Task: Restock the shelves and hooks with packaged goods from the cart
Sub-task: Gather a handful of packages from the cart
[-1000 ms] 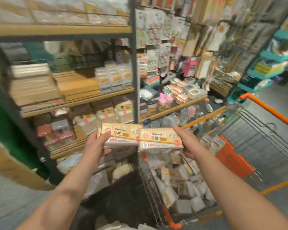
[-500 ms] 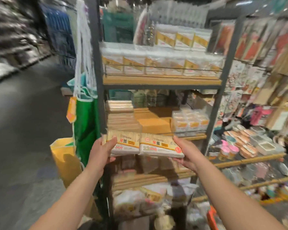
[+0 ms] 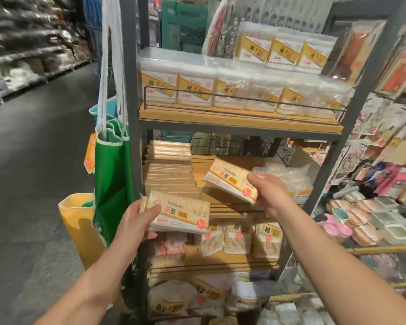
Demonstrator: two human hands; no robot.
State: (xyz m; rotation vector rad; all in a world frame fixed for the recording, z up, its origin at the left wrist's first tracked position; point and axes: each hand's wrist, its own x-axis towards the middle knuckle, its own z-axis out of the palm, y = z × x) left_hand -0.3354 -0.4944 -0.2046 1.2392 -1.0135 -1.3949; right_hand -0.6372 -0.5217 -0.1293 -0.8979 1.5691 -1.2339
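Note:
I stand in front of a grey metal rack with wooden shelves (image 3: 239, 124). My left hand (image 3: 136, 221) grips a toothpick pack (image 3: 181, 214) by its left end, level with the front of the middle shelf. Higher and further in, my right hand (image 3: 270, 194) holds a second toothpick pack (image 3: 230, 179), tilted, over the flat tan packs (image 3: 171, 170) stacked on that middle shelf. The cart is out of sight.
Clear boxes of cotton swabs (image 3: 197, 90) fill the top shelf behind a wire rail. Green and yellow bags (image 3: 110, 174) hang on the rack's left post. Bowls and trays (image 3: 366, 221) crowd the shelving to the right. An aisle floor (image 3: 33, 160) runs off to the left.
The view has swung up and left from the cart to the rack. The two packs, held side by side before, have separated: my right hand has lifted its pack up toward the middle shelf.

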